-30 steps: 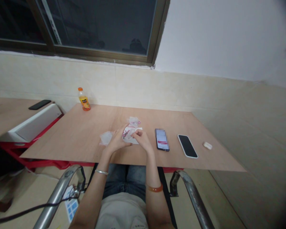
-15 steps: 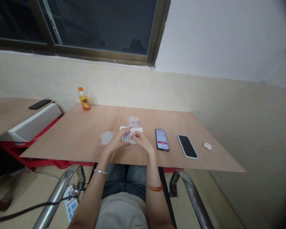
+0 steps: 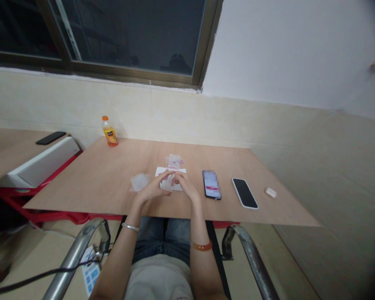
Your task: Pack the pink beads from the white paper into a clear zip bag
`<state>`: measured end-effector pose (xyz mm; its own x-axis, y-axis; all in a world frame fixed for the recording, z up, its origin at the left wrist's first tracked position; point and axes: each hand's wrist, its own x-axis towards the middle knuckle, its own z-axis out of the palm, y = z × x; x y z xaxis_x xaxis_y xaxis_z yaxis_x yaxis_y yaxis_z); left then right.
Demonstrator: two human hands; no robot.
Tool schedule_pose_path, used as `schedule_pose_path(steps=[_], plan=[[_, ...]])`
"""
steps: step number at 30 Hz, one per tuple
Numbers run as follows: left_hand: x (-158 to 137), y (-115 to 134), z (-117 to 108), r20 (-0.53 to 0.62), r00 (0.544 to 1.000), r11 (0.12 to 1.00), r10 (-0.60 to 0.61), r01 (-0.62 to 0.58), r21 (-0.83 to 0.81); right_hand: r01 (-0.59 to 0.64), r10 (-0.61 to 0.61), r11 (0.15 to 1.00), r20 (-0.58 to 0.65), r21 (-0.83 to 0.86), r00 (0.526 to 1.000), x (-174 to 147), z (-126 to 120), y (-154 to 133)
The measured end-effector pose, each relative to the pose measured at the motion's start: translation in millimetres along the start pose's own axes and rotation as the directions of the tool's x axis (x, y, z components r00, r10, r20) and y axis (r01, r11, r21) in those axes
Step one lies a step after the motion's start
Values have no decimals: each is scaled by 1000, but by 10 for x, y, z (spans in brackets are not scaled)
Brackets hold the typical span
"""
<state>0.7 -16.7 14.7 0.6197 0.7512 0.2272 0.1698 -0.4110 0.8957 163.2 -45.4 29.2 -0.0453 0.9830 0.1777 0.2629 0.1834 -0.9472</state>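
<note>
My left hand [image 3: 151, 189] is curled around a small clear plastic bag [image 3: 167, 183], its thumb low and its fingers reaching over the top. Bits of pink show at the bag, mostly hidden by my fingers; what they are is too small to tell. At the bag's right side, my right hand [image 3: 187, 186] pinches it with bent fingertips that meet those of my left hand. Under both hands lies a white sheet [image 3: 183, 171]. Just beyond it rests another clear bag [image 3: 174, 161] with pink bits, and a third, whitish bag [image 3: 140, 182] lies left of my left hand.
To the right on the wooden table [image 3: 206, 154] are a lit phone [image 3: 211, 184], a dark-screened phone [image 3: 245, 193] and a small white case [image 3: 271, 192]. An orange drink bottle [image 3: 109, 132] stands at the back left. Metal armrests [image 3: 250, 258] flank me.
My right hand has shifted left so its fingertips meet my left hand's at the bag. The pink pieces seen plainly before in my left hand are now mostly covered.
</note>
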Motion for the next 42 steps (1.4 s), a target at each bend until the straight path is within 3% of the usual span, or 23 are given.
schedule_pose_path(steps=[5,10,13,16,19,28,36,42], plan=[[41,-10,10,-83,995,998,62,-60,31,-3,3,1000,-26,-6,1000,3,17,-26],[37,-23,-14,-192,980,993,54,-34,110,50,-48,998,-87,28,995,68,2,76],[24,-62,-51,-313,950,990,16,29,139,28,-25,1000,-217,14,976,147,-46,244],[18,-149,-97,-419,908,984,-1,75,161,-30,13,999,-377,-38,926,226,-71,487],[17,-242,-140,-482,876,982,-1,91,163,-95,42,990,-428,-105,903,269,-10,727],[10,-362,-200,-494,869,982,34,62,176,-211,86,939,-409,-272,908,255,429,1042],[-8,-428,-215,-473,879,962,66,70,264,-293,13,790,-463,-538,886,286,577,999],[-20,-394,-192,-428,902,923,50,122,366,-348,51,775,-497,-527,866,260,634,929]])
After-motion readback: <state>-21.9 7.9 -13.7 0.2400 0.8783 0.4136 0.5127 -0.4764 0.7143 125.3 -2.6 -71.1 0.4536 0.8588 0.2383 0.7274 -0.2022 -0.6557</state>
